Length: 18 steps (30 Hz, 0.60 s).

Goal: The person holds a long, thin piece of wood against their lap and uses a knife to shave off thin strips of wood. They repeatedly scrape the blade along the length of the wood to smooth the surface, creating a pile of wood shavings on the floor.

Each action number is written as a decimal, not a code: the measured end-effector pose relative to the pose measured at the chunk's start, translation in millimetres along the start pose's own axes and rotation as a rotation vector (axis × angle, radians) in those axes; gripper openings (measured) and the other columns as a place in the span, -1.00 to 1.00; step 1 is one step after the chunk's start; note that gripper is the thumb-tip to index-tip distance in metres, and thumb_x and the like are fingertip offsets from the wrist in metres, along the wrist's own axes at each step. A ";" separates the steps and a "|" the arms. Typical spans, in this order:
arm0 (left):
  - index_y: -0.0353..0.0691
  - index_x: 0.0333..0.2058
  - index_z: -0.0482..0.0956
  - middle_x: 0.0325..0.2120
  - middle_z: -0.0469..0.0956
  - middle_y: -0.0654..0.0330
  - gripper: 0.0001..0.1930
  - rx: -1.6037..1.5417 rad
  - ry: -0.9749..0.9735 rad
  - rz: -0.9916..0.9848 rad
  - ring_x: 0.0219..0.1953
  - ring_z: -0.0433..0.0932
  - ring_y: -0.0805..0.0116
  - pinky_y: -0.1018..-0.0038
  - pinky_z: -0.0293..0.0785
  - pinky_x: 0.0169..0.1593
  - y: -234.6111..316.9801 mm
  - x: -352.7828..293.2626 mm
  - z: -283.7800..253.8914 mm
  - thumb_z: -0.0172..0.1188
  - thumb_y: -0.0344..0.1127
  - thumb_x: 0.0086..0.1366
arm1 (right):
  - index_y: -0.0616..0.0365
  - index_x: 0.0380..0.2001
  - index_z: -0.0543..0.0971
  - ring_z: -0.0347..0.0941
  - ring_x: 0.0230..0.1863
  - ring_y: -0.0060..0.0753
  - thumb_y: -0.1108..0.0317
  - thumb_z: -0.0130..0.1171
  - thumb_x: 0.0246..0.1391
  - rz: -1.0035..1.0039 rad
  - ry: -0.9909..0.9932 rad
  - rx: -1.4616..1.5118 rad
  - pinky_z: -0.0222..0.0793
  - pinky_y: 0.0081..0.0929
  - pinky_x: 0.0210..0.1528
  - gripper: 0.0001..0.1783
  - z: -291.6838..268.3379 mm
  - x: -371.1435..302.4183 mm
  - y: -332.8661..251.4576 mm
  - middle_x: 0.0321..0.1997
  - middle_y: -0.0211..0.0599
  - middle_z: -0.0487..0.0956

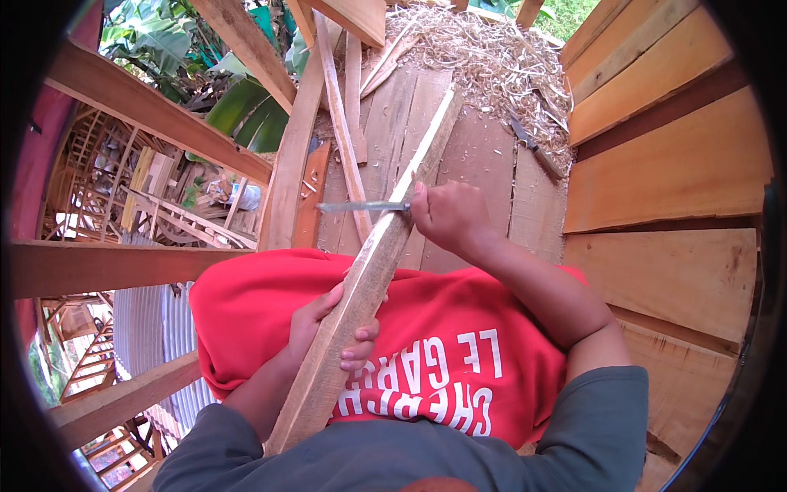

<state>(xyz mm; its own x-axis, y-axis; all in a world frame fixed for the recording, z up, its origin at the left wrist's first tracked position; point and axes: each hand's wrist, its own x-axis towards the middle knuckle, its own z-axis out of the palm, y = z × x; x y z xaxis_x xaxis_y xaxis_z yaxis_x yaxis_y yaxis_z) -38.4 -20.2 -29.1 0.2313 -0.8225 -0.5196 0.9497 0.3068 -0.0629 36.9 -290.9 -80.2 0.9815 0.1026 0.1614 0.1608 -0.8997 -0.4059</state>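
A long, rough-sawn wooden beam (373,275) slants from my chest up and away to the right, over the red cloth (270,303) on my lap. My left hand (310,324) is wrapped round its lower part, thumb on one side and fingers on the other. In my closed right hand (452,215) is the handle of a knife (352,207). Its blade points left and lies across the beam's pale, freshly shaved edge. Most of the handle is hidden in my fist.
A second knife (537,150) with a dark blade lies on the plank floor (475,160), near a heap of wood shavings (500,57). Board walls (664,164) close in the right side. Wooden rails (123,269) and a slanting post (299,148) stand at the left.
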 end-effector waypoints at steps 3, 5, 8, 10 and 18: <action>-0.22 0.26 0.16 -0.42 0.32 0.17 -0.34 -0.007 -0.015 -0.009 -0.59 0.32 0.40 0.45 0.35 -0.50 1.7 2.3 2.6 -0.20 0.21 0.45 | 0.17 -0.72 0.57 0.53 -0.63 0.11 0.11 -0.16 0.25 0.110 0.190 -0.087 0.47 0.06 -0.50 -0.43 22.6 21.5 67.9 -0.72 0.00 0.51; -0.21 0.27 0.15 -0.41 0.32 0.18 -0.33 -0.043 -0.050 -0.013 -0.59 0.32 0.40 0.46 0.35 -0.50 2.6 2.4 0.7 -0.20 0.21 0.44 | 0.18 -0.73 0.57 0.53 -0.62 0.13 0.10 -0.16 0.25 0.143 0.106 -0.070 0.48 0.06 -0.48 -0.42 13.1 25.7 61.8 -0.70 0.03 0.53; -0.21 0.27 0.14 -0.41 0.32 0.18 -0.33 -0.006 -0.025 0.009 -0.59 0.33 0.40 0.47 0.34 -0.50 -0.2 -0.9 -1.1 -0.19 0.22 0.44 | 0.21 -0.71 0.60 0.54 -0.61 0.12 0.07 -0.18 0.25 0.037 -0.048 -0.029 0.48 0.03 -0.51 -0.39 2.7 11.5 7.9 -0.67 0.07 0.55; -0.21 0.26 0.15 -0.41 0.32 0.18 -0.33 0.024 -0.001 -0.001 -0.58 0.34 0.40 0.48 0.34 -0.51 -2.0 -1.0 4.1 -0.19 0.22 0.44 | 0.21 -0.70 0.60 0.54 -0.60 0.14 0.08 -0.20 0.26 0.146 0.081 -0.039 0.48 0.06 -0.47 -0.39 16.6 29.7 52.6 -0.67 0.06 0.55; -0.22 0.25 0.16 -0.42 0.32 0.17 -0.31 0.037 0.006 0.004 -0.60 0.34 0.41 0.48 0.35 -0.51 1.3 1.3 1.8 -0.17 0.25 0.42 | 0.22 -0.64 0.62 0.56 -0.48 0.23 0.10 -0.24 0.28 0.204 0.053 -0.074 0.49 0.12 -0.31 -0.40 22.0 31.2 56.3 -0.56 0.13 0.59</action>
<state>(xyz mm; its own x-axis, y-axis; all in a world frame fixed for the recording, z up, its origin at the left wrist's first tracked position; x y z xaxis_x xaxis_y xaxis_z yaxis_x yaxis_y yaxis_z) -36.4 -21.7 -28.4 0.2334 -0.8184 -0.5251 0.9561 0.2916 -0.0294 78.8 -329.1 -117.8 0.9859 -0.1052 0.1304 -0.0505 -0.9285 -0.3679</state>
